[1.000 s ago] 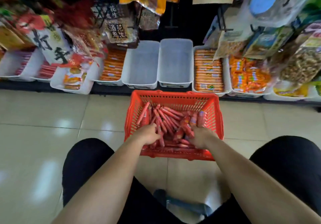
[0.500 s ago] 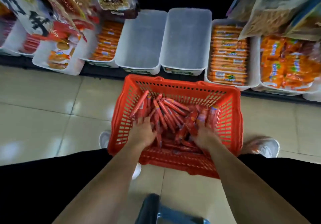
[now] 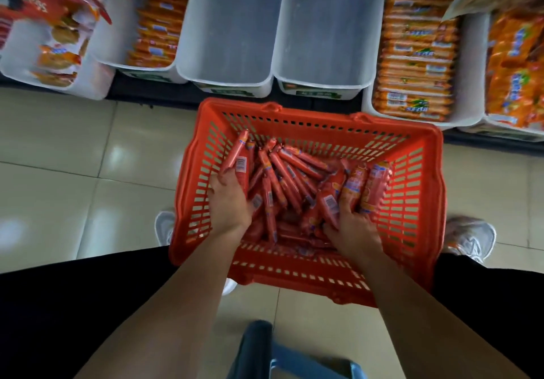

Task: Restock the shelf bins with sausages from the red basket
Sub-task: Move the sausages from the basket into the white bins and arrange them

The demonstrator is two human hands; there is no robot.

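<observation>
Inside basket [image 3: 323, 115], 2 grips [image 3: 228, 202] [image 3: 351, 228] round sausages [image 3: 288, 178]

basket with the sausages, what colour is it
The basket is red, its walls a lattice of slots; clearest in the head view.

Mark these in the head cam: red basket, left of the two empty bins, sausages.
red basket [image 3: 323, 119]: head view, far rim.
left empty bin [image 3: 232, 25]: head view, bare inside floor.
sausages [image 3: 282, 172]: head view, one stick mid-pile.
</observation>
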